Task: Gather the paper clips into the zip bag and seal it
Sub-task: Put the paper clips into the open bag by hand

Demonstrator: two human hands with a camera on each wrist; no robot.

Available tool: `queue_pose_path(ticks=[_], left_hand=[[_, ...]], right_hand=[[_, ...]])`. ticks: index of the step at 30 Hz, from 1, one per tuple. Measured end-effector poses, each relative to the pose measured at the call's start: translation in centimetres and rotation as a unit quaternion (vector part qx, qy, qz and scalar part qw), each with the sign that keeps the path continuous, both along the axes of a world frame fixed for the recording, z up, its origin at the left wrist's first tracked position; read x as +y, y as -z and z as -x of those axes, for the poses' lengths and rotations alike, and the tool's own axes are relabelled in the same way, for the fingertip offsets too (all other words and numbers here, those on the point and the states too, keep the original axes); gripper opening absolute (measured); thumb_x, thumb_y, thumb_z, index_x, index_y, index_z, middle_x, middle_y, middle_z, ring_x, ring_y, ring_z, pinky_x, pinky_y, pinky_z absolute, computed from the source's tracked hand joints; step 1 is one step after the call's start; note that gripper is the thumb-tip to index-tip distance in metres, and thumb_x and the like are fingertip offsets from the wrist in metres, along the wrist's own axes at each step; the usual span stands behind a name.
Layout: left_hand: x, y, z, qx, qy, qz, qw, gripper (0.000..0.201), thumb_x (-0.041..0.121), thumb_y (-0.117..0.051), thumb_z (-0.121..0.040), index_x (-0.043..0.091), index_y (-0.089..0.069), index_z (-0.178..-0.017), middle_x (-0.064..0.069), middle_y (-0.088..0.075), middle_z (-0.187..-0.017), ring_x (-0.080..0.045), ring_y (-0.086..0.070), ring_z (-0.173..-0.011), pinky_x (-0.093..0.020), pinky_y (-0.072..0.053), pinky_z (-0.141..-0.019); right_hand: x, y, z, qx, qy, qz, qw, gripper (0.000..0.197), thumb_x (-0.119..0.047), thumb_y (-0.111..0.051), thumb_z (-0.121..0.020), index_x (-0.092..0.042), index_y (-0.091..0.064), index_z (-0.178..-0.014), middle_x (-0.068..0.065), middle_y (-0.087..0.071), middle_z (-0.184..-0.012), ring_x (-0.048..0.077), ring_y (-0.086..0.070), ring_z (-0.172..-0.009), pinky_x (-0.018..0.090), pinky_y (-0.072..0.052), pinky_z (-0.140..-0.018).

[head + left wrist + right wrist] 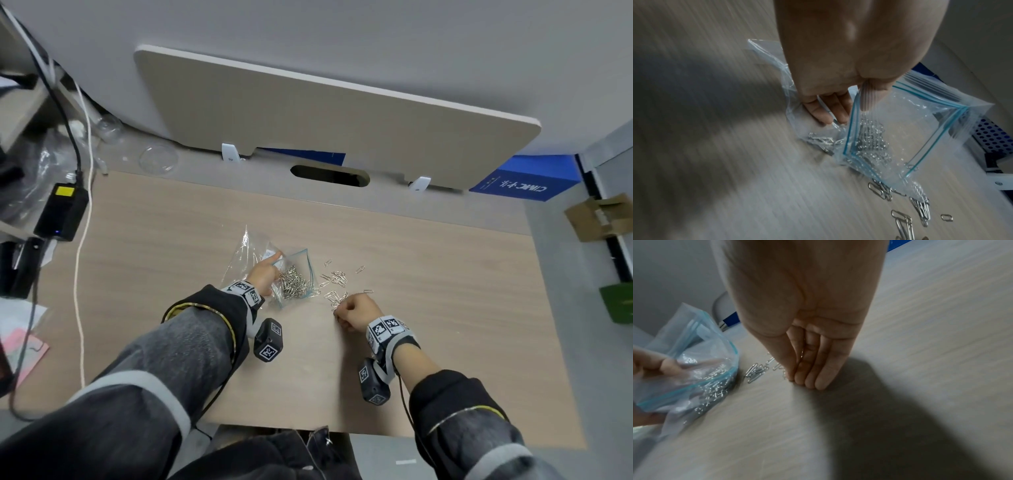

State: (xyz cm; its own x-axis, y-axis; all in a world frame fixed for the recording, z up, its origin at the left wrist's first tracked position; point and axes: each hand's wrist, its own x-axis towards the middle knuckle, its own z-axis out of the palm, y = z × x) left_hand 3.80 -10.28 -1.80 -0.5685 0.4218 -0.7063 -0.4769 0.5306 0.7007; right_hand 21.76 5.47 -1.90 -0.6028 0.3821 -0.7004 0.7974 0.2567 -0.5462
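status: gathering step, partly done. zip bag lies on the tabletop with its mouth held open by the left hand, whose thumb and fingers pinch one lip of the opening. a good pile of clips sits inside already. loose paper clips lie scattered just right of the mouth, a few touching the bag edge.

right hand is down on the tabletop at the near edge of the scatter, fingers straight, pressed together, tips on the surface and thumb alongside. looks like a rake or a pinch on a small bunch; a clip or two may be caught between thumb and fingers, cannot tell.

to do it well, i'd say: keep the lower lip flat on the wood, sweep clips in with the finger edge rather than picking singly, and hold the mouth wide.

materials: bag is thin clear film, crinkly, with a blue zip track. clips are thin bent steel wire, shiny, likely to tangle and slide. tabletop is pale matte wood grain, smooth.
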Motion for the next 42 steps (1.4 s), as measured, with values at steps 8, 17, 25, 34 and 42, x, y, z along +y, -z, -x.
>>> queue_pose_path(ticks=[8,17,25,34,42], left_hand=[[0.1,-0.2,0.0,0.007,-0.001,0.005,1.0,0.056,-0.003,-0.04,-0.092,0.021,-0.038,-0.143,-0.015,-0.038,-0.149,-0.002,-0.041,-0.07,-0.025,-0.042,-0.06],[0.1,0.2,0.1,0.003,-0.004,0.012,1.0,0.059,-0.003,-0.04,-0.091,0.023,-0.037,-0.143,-0.02,-0.038,-0.147,-0.006,-0.042,-0.069,-0.027,-0.043,-0.06],[0.3,0.3,0.2,-0.014,-0.015,0.015,1.0,0.06,-0.003,-0.043,-0.09,0.025,-0.037,-0.143,-0.018,-0.039,-0.147,-0.006,-0.043,-0.07,-0.027,-0.042,-0.061],[0.3,0.2,0.4,-0.022,-0.019,0.02,0.999,0.063,-0.008,-0.038,-0.089,0.022,-0.038,-0.144,-0.023,-0.048,-0.138,-0.009,-0.039,-0.06,-0.022,-0.038,-0.051],[0.3,0.2,0.4,-0.01,0.0,0.027,1.0,0.063,-0.008,-0.039,-0.09,0.022,-0.036,-0.145,-0.018,-0.04,-0.147,-0.007,-0.044,-0.069,-0.023,-0.04,-0.055]], right_hand=[[0.9,-0.2,0.3,0.067,0.009,-0.197,0.978,0.022,-0.009,-0.059,-0.079,-0.018,-0.063,-0.098,0.006,-0.061,-0.107,0.026,-0.064,-0.093,0.033,-0.051,-0.083],[0.4,0.0,1.7,-0.01,-0.153,-0.267,0.951,0.081,-0.039,-0.078,-0.072,-0.015,-0.034,-0.135,0.011,-0.036,-0.127,0.034,-0.053,-0.11,0.042,-0.052,-0.085],[0.7,0.6,3.6,0.027,-0.147,-0.273,0.95,0.048,-0.033,-0.072,-0.08,-0.011,-0.049,-0.116,0.009,-0.044,-0.119,0.032,-0.055,-0.101,0.042,-0.053,-0.078],[1.1,1.2,3.8,0.045,-0.142,-0.259,0.954,0.014,-0.022,-0.057,-0.091,-0.011,-0.058,-0.099,0.01,-0.057,-0.107,0.032,-0.058,-0.099,0.037,-0.047,-0.079],[2.2,0.7,2.9,0.036,-0.02,-0.182,0.982,0.01,-0.02,-0.065,-0.084,-0.014,-0.059,-0.078,0.008,-0.066,-0.084,0.028,-0.062,-0.086,0.028,-0.042,-0.072]])
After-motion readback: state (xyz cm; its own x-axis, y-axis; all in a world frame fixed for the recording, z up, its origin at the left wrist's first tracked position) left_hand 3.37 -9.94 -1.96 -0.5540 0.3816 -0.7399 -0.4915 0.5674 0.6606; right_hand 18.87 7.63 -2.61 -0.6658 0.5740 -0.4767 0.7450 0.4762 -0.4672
